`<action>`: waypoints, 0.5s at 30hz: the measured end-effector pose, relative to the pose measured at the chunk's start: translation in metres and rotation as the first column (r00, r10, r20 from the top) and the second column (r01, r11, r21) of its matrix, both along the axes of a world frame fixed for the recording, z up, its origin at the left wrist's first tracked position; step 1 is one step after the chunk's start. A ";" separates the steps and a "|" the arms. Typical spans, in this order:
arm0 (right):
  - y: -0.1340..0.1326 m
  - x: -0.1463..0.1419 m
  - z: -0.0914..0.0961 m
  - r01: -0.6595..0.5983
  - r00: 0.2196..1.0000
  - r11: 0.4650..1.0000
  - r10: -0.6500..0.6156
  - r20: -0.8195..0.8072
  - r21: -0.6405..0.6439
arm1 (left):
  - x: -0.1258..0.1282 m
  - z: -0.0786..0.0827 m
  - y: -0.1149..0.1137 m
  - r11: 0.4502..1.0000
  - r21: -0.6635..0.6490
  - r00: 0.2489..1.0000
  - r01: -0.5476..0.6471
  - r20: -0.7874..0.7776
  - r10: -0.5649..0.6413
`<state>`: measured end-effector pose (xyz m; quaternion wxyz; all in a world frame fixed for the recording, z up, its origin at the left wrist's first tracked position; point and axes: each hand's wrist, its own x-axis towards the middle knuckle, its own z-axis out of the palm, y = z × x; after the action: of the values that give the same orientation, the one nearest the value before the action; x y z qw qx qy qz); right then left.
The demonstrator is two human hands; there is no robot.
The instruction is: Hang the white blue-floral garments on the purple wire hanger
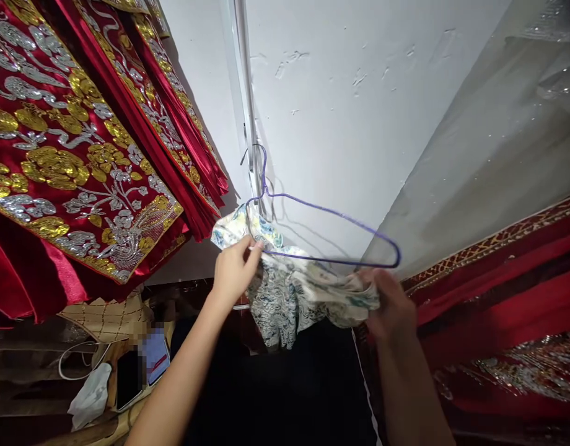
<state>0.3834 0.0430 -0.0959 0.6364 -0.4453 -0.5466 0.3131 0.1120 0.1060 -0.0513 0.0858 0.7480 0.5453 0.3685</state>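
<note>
A thin purple wire hanger point(341, 217) hangs by its hook from a white rail point(246, 105) on the wall. A pale patterned garment point(289, 285) with blue and yellow print is draped over the hanger's lower bar. My left hand point(233, 267) pinches the garment's edge near the hanger's left shoulder. My right hand point(391, 303) grips the bunched cloth at the hanger's right end.
Red garments with gold and silver embroidery point(71, 155) hang at the left. More red embroidered cloth under clear plastic point(508, 291) hangs at the right. Below left lie a phone point(129, 378), a white cable and a crumpled tissue point(90, 396).
</note>
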 end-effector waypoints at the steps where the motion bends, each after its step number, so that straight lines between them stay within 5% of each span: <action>1: 0.001 -0.006 -0.008 -0.043 0.994 0.997 0.036 -0.105 -0.057 | -0.007 -0.001 0.003 0.999 0.009 0.999 -0.037 -0.016 0.037; 5: 0.009 -0.037 -0.035 -0.198 0.948 0.947 0.118 -0.296 -0.255 | -0.037 -0.012 0.015 0.994 -0.065 0.995 -0.084 -0.053 0.080; 10: 0.022 -0.072 -0.050 -0.296 0.941 0.891 0.334 0.055 -0.343 | -0.071 -0.053 0.009 0.958 -0.282 0.958 -0.048 0.258 0.124; 15: 0.027 -0.097 -0.053 -0.129 0.918 0.964 0.204 0.340 -0.232 | -0.072 -0.081 -0.024 0.936 -0.325 0.629 0.134 0.758 0.174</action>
<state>0.2862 0.0698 -0.1486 0.4466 -0.5099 -0.6550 0.3338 0.0404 0.0818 -0.1324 0.4399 0.4817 0.5197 0.5517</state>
